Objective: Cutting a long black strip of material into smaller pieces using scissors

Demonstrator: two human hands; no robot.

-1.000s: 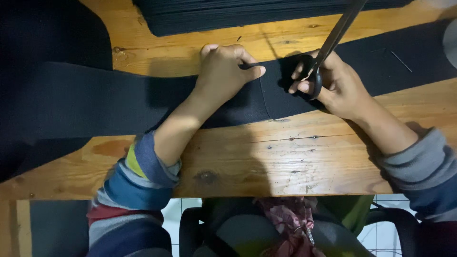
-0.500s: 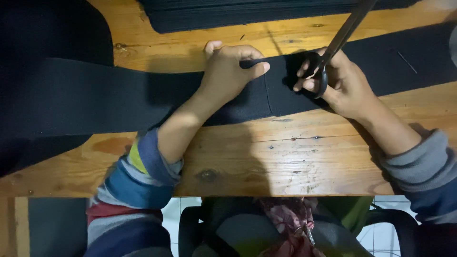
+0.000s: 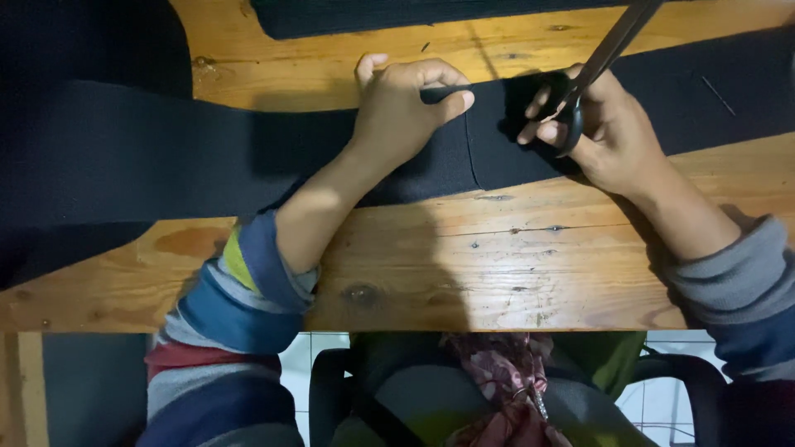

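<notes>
Your left hand [image 3: 406, 112] presses flat on the black strip [image 3: 166, 157], which runs sideways under both hands; your right hand [image 3: 609, 128] grips scissors [image 3: 596, 70] just beside it.

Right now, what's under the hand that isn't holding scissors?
The left hand lies flat on a wide black fabric strip, which rests on the wooden table. A cut line shows just beside it; whatever fabric lies beneath the palm is covered.

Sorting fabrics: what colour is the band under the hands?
Black band, plain; the head view shows it.
</notes>
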